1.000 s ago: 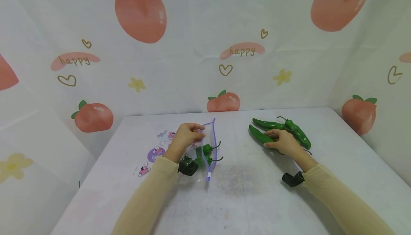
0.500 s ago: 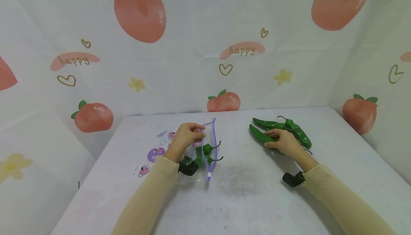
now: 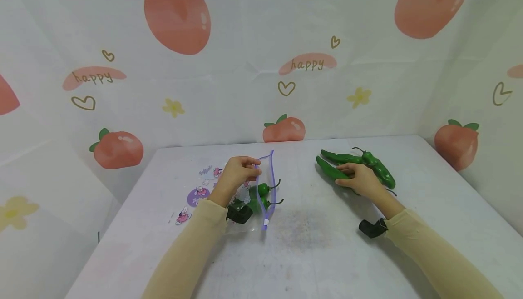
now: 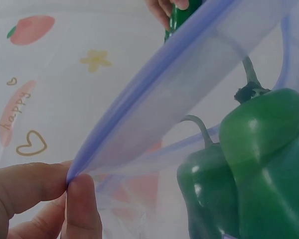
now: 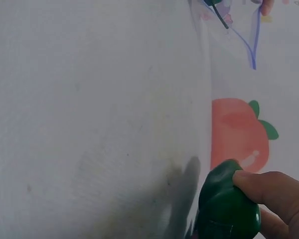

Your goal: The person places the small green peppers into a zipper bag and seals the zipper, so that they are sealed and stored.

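Observation:
My left hand (image 3: pixel 234 176) pinches the upper rim of a clear zip bag (image 3: pixel 274 176) with a purple zip edge and cartoon prints, and its mouth gapes to the right. In the left wrist view, thumb and finger hold that rim. Two green peppers (image 4: pixel 261 149) lie inside the bag, their stems poking out of its mouth in the head view. On the right, my right hand (image 3: pixel 361 181) grips a long green pepper (image 3: pixel 328 169) between thumb and fingers. The right wrist view shows the tip of this pepper (image 5: pixel 226 204); the rest is hidden.
Beyond my right hand lie another long green pepper (image 3: pixel 341 158) and a green pepper with a curved stem (image 3: pixel 383 174), close together. A white table (image 3: pixel 302 262) carries everything. Behind it hangs a white cloth (image 3: pixel 241 85) printed with fruit.

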{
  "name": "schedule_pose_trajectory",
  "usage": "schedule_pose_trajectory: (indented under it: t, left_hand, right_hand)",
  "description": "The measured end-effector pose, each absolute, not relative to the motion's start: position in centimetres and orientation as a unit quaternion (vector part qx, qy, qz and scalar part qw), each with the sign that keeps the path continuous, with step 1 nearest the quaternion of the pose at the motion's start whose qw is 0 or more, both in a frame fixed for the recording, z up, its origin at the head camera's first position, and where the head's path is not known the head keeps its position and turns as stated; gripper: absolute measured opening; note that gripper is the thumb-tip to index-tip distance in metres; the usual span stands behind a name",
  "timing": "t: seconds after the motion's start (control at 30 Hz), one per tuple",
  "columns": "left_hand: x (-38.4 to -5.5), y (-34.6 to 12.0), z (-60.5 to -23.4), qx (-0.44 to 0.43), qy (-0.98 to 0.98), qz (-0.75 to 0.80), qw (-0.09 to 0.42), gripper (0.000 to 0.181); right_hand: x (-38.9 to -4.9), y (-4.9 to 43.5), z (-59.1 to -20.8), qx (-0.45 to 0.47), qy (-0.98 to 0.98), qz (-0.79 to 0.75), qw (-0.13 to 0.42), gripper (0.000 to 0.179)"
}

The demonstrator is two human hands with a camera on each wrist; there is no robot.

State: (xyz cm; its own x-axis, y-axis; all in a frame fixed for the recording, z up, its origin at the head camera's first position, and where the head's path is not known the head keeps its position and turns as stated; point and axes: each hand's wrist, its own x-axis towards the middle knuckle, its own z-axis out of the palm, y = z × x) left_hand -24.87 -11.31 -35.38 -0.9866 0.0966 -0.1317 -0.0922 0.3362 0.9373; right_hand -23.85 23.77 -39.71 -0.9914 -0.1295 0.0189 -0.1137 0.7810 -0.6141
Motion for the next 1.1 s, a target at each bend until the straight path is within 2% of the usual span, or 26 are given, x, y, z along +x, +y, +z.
schedule_pose_trajectory:
  t: [0.8,1.1]
  left_hand:
    - [-24.7,-11.4,-35.4,0.004,0.812,0.579,0.076,0.024]
    - [-24.7,-11.5,-35.5,0.008,0.812,0.579,0.075,0.028]
  right_hand:
    - [-22.1,21.0,-38.0,-0.1,0.924,-0.37,-0.008,0.047]
    - [-21.7,20.1,-37.9,-0.113,0.919,-0.376,-0.02,0.046]
